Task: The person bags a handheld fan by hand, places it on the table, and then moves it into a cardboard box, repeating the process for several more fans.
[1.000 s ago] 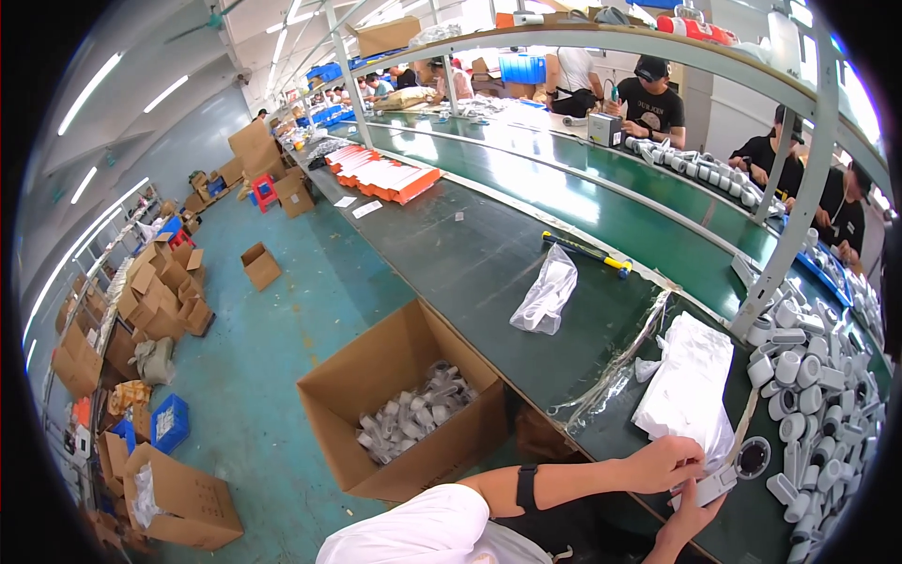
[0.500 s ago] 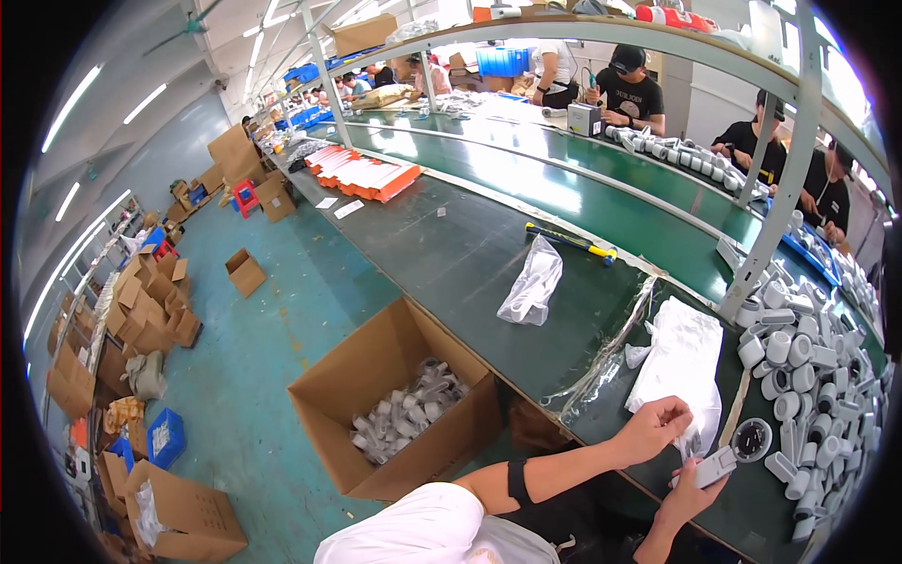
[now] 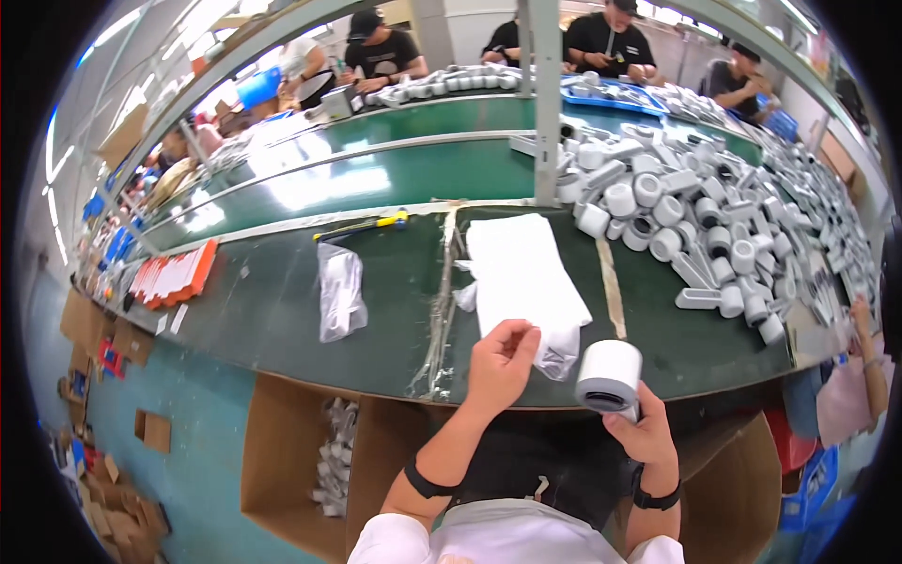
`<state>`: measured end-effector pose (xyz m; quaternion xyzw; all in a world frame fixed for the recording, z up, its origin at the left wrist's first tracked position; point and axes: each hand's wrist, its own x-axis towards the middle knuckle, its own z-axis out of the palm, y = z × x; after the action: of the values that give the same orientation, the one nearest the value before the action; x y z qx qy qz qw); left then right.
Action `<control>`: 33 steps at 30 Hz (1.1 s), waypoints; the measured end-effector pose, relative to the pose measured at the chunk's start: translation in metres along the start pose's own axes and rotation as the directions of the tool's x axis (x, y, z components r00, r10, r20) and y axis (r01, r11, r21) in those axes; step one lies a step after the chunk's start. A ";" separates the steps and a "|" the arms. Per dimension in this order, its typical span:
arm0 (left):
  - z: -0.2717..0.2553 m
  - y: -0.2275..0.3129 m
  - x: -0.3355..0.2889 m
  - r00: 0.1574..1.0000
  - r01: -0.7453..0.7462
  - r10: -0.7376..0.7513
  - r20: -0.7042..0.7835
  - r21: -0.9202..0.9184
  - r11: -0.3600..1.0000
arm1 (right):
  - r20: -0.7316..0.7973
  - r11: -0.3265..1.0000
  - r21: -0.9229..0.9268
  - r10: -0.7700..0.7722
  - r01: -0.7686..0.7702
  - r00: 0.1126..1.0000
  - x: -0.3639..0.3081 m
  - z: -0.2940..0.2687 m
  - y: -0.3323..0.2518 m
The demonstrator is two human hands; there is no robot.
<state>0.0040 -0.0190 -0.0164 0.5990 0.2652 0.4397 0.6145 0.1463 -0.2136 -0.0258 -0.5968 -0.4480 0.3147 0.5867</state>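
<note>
My right hand (image 3: 645,428) grips a white and grey handheld device with a thick round head (image 3: 609,371). The head is raised in front of me, above the table's near edge, and its handle is mostly hidden in my palm. My left hand (image 3: 505,368) is closed in a pinch at the near end of a stack of white plastic bags (image 3: 521,268). Its fingertips touch the bag edge, beside a crumpled clear part. A bagged device (image 3: 340,293) lies farther left on the dark table, near a yellow and black hammer (image 3: 362,226).
A large heap of similar white and grey devices (image 3: 667,207) covers the right side. Orange and white boxes (image 3: 174,273) lie at far left. An open carton (image 3: 282,461) below the table holds bagged devices. A metal post (image 3: 547,113) stands before the green conveyor (image 3: 451,179); people work beyond.
My view has swung to the right. The device in my right hand has turned, so its round head now shows from the side. My left hand stays pinched by the bags.
</note>
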 end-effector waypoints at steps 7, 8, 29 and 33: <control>0.002 -0.001 -0.001 0.992 -0.010 0.008 0.128 0.017 1.000 | 0.254 0.969 -0.159 0.224 -0.188 0.941 -0.008 -0.004 -0.024; 0.000 0.001 -0.001 0.991 -0.011 0.008 0.133 0.018 1.000 | 0.250 0.970 -0.156 0.223 -0.188 0.942 -0.004 0.000 -0.026; -0.023 0.025 0.004 0.843 -0.484 0.307 0.442 0.373 0.792 | 0.015 0.954 -0.097 0.287 -0.284 0.958 0.028 0.028 -0.011; -0.028 0.035 -0.005 0.768 -0.635 0.439 0.465 0.468 0.615 | 0.051 0.949 -0.155 0.286 -0.275 0.957 0.035 0.042 -0.020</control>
<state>-0.0299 -0.0128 0.0127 0.8733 0.0977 0.3992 0.2615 0.1191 -0.1665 -0.0055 -0.6839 -0.4015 0.3827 0.4739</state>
